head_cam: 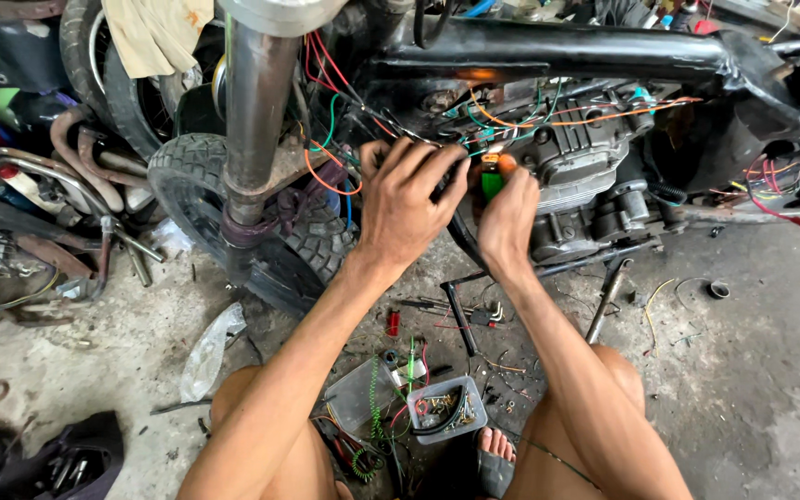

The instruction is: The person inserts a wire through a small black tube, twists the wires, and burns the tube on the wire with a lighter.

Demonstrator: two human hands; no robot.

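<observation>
Up close, both hands work at a tangle of wires (orange, green, red and blue) strung across the motorcycle engine at twelve o'clock. The left hand spreads its fingers over the loom, pinching strands at the fingertips. The right hand curls around a small green and orange lighter, thumb on top. Its lower body is hidden in the palm. At six o'clock a clear plastic tub holds small parts, too tiny to tell.
</observation>
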